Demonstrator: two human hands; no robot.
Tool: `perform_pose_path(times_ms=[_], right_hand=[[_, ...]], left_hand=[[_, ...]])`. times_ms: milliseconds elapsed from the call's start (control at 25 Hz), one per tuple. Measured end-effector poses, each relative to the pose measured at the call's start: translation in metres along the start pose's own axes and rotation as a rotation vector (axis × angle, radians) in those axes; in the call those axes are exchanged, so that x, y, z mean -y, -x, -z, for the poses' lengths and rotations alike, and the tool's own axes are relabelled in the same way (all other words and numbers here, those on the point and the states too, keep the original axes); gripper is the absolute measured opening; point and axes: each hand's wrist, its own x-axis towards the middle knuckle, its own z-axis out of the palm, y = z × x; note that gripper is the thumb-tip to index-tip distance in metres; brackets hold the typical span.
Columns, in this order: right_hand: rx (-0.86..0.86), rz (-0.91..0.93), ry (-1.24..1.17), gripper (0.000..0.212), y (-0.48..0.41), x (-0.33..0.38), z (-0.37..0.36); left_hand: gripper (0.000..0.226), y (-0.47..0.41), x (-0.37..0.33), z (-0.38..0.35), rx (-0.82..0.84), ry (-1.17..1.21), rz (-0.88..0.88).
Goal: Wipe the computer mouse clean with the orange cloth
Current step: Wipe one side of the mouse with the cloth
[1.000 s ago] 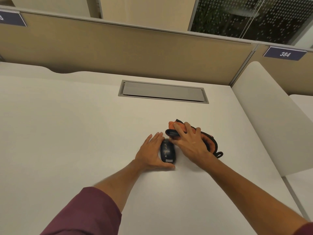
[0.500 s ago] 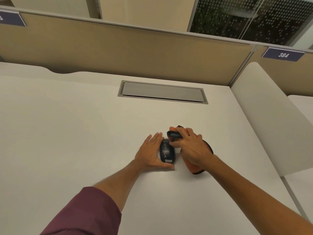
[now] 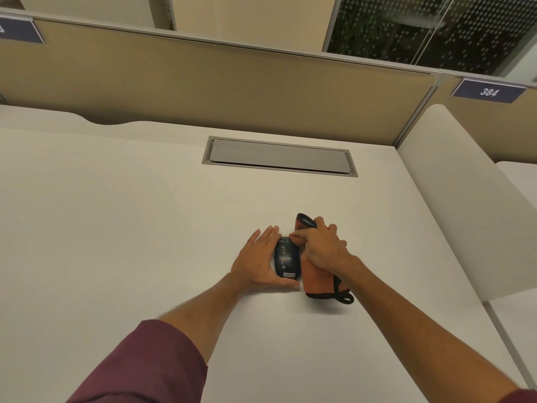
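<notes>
From the head camera, the dark computer mouse point(image 3: 287, 258) sits on the white desk point(image 3: 116, 228), on the near side of the grey metal cable hatch point(image 3: 279, 156) and a little to its right. The left hand point(image 3: 258, 264) lies flat beside it with the fingers pressed together along the mouse's left flank and the thumb hooked around its near end, seemingly to brace it so that it will not slide while it is rubbed.

The right hand point(image 3: 322, 248) is bunched around the orange cloth point(image 3: 318, 279), fingers curled into a fist that grips the gathered fabric. Its thumb and forefinger reach to the far right corner of the mouse, which suggests the cloth is being brought onto the shell from that side. Whether fabric already touches the top cannot be told.

The mouse is a smooth, low, rounded shell of glossy plastic. It catches pale smears or reflections on its back and carries a small light label at the near end. The cloth looks soft and napped, with a black stitched border. One end pokes up beyond the knuckles, while the other hangs down onto the desk and ends in a small black loop point(image 3: 345, 298). The desk is matt and plain, and the hatch looks like brushed metal set flush into it.
</notes>
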Motion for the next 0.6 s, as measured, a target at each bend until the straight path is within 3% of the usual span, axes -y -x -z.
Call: perform_pose_path(times_ms=[360, 600], right_hand=[[0.014, -0.015, 0.115, 0.034, -0.008, 0.012, -0.004], [0.006, -0.135, 0.057, 0.041, -0.012, 0.011, -0.016]], left_hand=[[0.134, 0.0, -0.002, 0.0, -0.026, 0.008, 0.001], [0.135, 0.0, -0.003, 0.001, -0.027, 0.021, -0.001]])
